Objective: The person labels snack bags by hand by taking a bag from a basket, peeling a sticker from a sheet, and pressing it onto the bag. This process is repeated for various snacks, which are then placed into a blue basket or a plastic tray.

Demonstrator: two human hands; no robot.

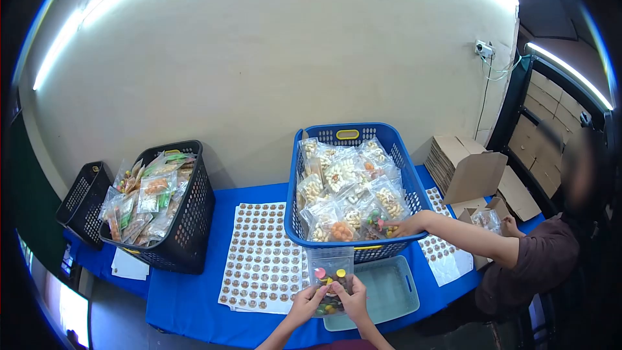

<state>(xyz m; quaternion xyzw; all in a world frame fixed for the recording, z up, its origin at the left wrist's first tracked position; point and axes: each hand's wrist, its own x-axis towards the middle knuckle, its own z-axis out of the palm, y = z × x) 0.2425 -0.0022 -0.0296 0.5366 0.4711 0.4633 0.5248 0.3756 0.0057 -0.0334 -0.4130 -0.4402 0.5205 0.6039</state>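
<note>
Both of my hands hold a clear plastic bag (330, 260) of colourful sweets upright at the table's front edge. My left hand (303, 304) pinches its lower left side, and my right hand (353, 299) grips the lower right, thumbs close together on the front. What the thumbs press on is mostly covered. Beneath and right of the bag lies a pale green tray (403, 298). Just behind stands a blue basket (291, 217) heaped with clear bags of pale snacks. Sheets of round stickers (256, 256) lie left of my hands.
At right, a co-worker reaches one hand (411, 223) into the blue basket; the other is near a bagged pack by a carton. Folded cardboard boxes (476, 175) stand behind. A black basket (206, 214) of mixed packets is at left, with a smaller black basket (78, 194) beyond.
</note>
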